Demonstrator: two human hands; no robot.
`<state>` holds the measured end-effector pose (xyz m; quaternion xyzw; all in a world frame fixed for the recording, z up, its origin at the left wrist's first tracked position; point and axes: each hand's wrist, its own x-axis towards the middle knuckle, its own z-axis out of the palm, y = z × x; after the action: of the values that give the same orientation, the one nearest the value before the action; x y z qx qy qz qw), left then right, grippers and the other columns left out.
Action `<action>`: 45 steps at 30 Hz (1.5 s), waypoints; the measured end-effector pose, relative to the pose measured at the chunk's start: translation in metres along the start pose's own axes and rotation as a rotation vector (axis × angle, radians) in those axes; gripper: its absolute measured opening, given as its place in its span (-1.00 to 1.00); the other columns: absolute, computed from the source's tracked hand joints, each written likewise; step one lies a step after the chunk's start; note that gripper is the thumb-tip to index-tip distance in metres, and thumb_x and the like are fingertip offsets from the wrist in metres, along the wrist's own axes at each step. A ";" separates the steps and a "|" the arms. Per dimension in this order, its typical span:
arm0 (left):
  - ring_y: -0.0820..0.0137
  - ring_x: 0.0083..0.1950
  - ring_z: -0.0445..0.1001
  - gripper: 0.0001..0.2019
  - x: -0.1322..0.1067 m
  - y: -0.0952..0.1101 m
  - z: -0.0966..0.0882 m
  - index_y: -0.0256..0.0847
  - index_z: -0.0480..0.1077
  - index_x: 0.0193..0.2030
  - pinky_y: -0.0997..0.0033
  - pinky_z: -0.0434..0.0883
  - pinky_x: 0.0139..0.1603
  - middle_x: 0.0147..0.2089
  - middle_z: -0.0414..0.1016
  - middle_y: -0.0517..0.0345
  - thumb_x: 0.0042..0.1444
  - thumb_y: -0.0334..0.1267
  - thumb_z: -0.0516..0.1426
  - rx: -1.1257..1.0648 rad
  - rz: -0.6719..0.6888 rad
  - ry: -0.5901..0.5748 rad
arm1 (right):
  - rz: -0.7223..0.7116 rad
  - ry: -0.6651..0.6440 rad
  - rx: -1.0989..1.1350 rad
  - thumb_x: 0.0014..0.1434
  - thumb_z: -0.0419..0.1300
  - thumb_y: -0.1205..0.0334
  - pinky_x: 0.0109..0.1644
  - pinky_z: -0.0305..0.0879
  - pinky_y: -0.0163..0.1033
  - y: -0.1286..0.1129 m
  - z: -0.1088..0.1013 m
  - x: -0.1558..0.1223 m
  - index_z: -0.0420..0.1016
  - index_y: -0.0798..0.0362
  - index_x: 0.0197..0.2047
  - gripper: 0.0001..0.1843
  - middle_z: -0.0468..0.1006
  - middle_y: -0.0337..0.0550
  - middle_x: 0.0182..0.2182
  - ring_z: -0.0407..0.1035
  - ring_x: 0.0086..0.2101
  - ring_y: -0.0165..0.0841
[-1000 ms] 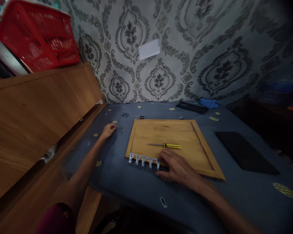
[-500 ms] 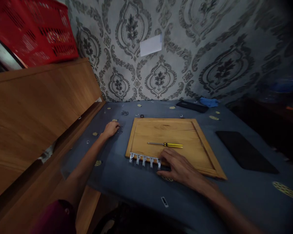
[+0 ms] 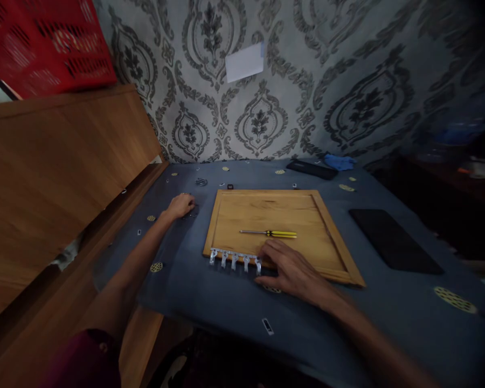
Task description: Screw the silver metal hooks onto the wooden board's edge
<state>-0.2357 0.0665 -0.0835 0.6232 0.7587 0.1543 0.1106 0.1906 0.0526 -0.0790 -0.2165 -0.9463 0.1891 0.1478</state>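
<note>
A wooden panel (image 3: pixel 275 207) with a raised frame lies flat on the table. Along its near left edge runs a metal hook rail (image 3: pixel 234 261) with several hooks hanging over the side. My right hand (image 3: pixel 289 268) grips the rail's right end, fingers on top and thumb at the front. On the panel rests a screwdriver (image 3: pixel 281 234) with a yellow and black handle, its shaft pointing left. To the left of the panel, my left hand (image 3: pixel 180 205) is down on the cloth with curled fingers, beside small dark pieces too small to name. Whatever its fingertips hold is hidden.
A blue patterned cloth (image 3: pixel 178 280) covers the table. At the right lies a black flat pad (image 3: pixel 392 240); a dark case (image 3: pixel 312 169) and blue cloth (image 3: pixel 339 161) lie at the back. A wooden cabinet (image 3: pixel 73 167) flanks the left, carrying a red basket (image 3: pixel 48 48).
The whole view has shifted slightly. My left hand's fingers have curled in more over the small pieces. My right hand stays on the rail.
</note>
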 end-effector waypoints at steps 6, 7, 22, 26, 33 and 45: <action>0.18 0.11 0.53 -0.62 -0.007 -0.008 -0.008 -0.25 0.41 0.20 0.05 0.56 0.09 0.19 0.47 -0.05 0.36 -0.11 0.21 -0.296 -0.090 0.099 | -0.001 -0.003 0.003 0.08 0.45 0.24 -0.11 0.41 -0.08 0.003 0.003 0.000 0.38 0.03 -0.20 -0.67 0.52 -0.05 -0.21 0.45 -0.17 -0.13; 0.19 0.10 0.53 -0.62 -0.010 -0.010 -0.010 -0.25 0.41 0.20 0.05 0.56 0.08 0.19 0.47 -0.05 0.36 -0.11 0.21 -0.356 -0.108 0.116 | -0.003 -0.004 0.006 0.07 0.46 0.23 -0.11 0.41 -0.08 0.004 0.003 0.000 0.38 0.03 -0.21 -0.66 0.52 -0.05 -0.21 0.45 -0.17 -0.13; 0.21 0.08 0.54 -0.64 -0.050 0.004 -0.001 -0.25 0.41 0.20 0.06 0.56 0.07 0.17 0.48 -0.06 0.36 -0.12 0.20 -0.826 -0.254 0.184 | -0.019 0.002 0.002 0.09 0.46 0.17 -0.11 0.40 -0.06 0.006 0.004 -0.001 0.37 0.02 -0.21 -0.65 0.52 -0.02 -0.19 0.44 -0.16 -0.10; 0.23 0.05 0.55 -0.65 -0.057 0.015 0.007 -0.26 0.42 0.18 0.09 0.57 0.04 0.14 0.49 -0.04 0.36 -0.12 0.20 -0.893 -0.280 0.135 | -0.019 0.001 0.006 0.10 0.46 0.15 -0.12 0.40 -0.08 0.004 0.004 -0.001 0.37 0.03 -0.20 -0.65 0.52 -0.02 -0.19 0.45 -0.17 -0.11; 0.26 0.02 0.55 -0.66 -0.074 0.038 0.020 -0.26 0.42 0.17 0.13 0.58 0.01 0.12 0.50 -0.03 0.36 -0.13 0.20 -1.036 -0.320 0.025 | -0.031 0.031 0.009 0.10 0.45 0.15 -0.17 0.37 -0.11 0.006 0.005 -0.002 0.37 0.00 -0.21 -0.66 0.51 -0.07 -0.22 0.44 -0.21 -0.13; 0.39 -0.19 0.58 -0.78 -0.091 0.062 0.013 -0.32 0.48 -0.05 0.32 0.59 -0.18 -0.12 0.57 0.08 0.37 -0.16 0.20 -1.306 -0.342 -0.011 | -0.038 0.019 0.015 0.10 0.46 0.16 -0.19 0.38 -0.13 0.004 0.002 -0.001 0.36 0.01 -0.22 -0.66 0.51 -0.08 -0.23 0.44 -0.21 -0.15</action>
<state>-0.1563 -0.0105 -0.0747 0.3004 0.5973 0.5583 0.4912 0.1923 0.0545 -0.0825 -0.1991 -0.9473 0.1914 0.1621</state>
